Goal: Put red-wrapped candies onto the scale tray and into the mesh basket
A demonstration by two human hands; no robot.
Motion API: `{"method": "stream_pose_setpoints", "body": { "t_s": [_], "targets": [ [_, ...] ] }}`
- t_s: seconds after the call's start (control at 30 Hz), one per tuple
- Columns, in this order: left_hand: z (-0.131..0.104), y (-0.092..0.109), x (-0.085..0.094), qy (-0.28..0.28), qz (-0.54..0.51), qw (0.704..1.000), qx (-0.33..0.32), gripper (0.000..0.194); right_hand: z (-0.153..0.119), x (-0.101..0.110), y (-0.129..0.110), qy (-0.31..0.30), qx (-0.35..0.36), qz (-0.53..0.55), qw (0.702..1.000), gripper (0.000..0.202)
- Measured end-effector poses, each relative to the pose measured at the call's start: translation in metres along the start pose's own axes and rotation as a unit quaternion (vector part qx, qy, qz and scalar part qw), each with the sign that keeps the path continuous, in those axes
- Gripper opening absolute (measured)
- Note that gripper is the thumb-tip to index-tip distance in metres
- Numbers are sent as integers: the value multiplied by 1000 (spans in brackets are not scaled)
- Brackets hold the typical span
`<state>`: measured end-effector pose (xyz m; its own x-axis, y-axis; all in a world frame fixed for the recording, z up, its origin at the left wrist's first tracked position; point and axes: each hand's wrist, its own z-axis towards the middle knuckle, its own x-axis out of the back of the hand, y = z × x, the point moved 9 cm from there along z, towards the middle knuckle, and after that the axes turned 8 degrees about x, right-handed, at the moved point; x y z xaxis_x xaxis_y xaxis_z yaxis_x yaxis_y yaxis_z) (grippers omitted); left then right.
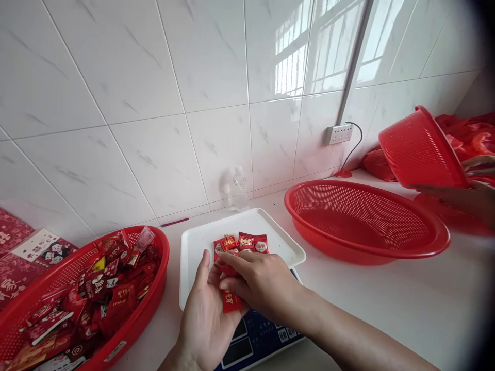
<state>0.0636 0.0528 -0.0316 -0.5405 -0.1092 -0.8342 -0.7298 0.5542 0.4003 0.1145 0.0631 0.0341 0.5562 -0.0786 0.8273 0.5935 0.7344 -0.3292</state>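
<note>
Over the front of a white weighing tray, my left hand is palm up and cupped, with a red candy packet lying in it. My right hand lies across the left one from the right, fingers curled down onto red packets in the palm. What its fingertips grip is partly hidden. Several red wrapped candies rest on the tray just beyond my fingers. Below my hands, the blue panel of a digital scale shows in part.
A red basket full of wrapped candies stands at left, by red printed boxes. An oval red basket sits at right. Another person's hand holds a tilted red basket. A clear bottle stands by the wall, near a socket strip.
</note>
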Motion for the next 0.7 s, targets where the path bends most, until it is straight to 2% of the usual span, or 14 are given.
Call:
{"method": "stream_pose_setpoints", "body": {
  "t_s": [0.07, 0.17, 0.27, 0.33, 0.43, 0.5, 0.6, 0.7],
  "targets": [
    [3, 2, 6, 20, -41, 999, -17, 31, 0, 4, 1, 0, 2, 52, 999, 36],
    [2, 11, 15, 66, -66, 995, -34, 32, -1, 23, 13, 53, -4, 125, 991, 37],
    [-8, 32, 17, 88, -94, 990, -54, 40, -2, 38, 36, 111, -18, 93, 989, 34],
    [-18, 53, 13, 70, -124, 986, -90, 47, 0, 36, 49, 110, -18, 45, 993, 34],
    [-31, 80, 10, 41, -141, 980, -133, 48, 8, 10, 57, 32, -5, 21, 999, 34],
    [-35, 89, 10, 32, -144, 978, -144, 48, 15, -12, 54, -43, 4, 22, 999, 36],
    [-34, 90, 11, 30, -139, 980, -141, 48, 23, -33, 49, -121, -5, 19, 992, 40],
    [-31, 88, 11, 25, -133, 982, -131, 48, 26, -38, 45, -146, -11, 18, 989, 42]
  ]
}}
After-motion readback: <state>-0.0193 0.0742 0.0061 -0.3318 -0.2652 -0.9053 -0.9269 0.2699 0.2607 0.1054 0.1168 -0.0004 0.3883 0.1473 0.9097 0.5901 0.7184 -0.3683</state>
